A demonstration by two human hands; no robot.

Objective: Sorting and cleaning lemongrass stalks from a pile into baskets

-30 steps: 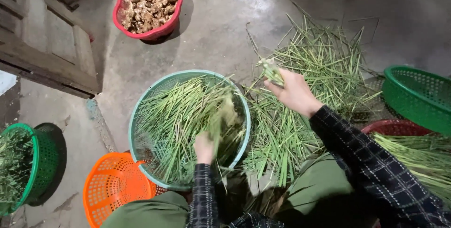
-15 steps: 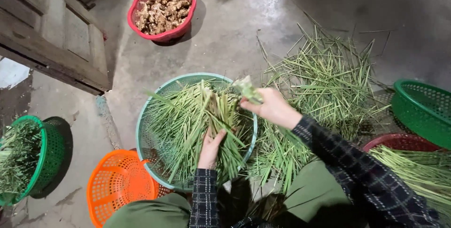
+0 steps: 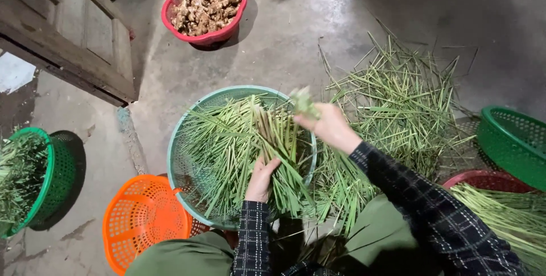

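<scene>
1. The left hand grips a bundle of lemongrass stalks near its lower end, fingers wrapped round it, over the near right part of the teal basket.
2. The right hand is closed on a small tuft of green stalks, held above the basket's far right rim, just beyond and to the right of the bundle.
3. The bundle's long axis runs near to far, leaning slightly left at the top; the left hand is the nearer one to it, the right hand lies up and right of its top.
4. Loose stalks fill the teal basket; a wide heap of stalks spreads on the concrete floor to the right.
5. Further out: an orange basket near left, a green basket far left, another green basket right, a red basket of pale roots far off. No labels or signs are visible.
</scene>
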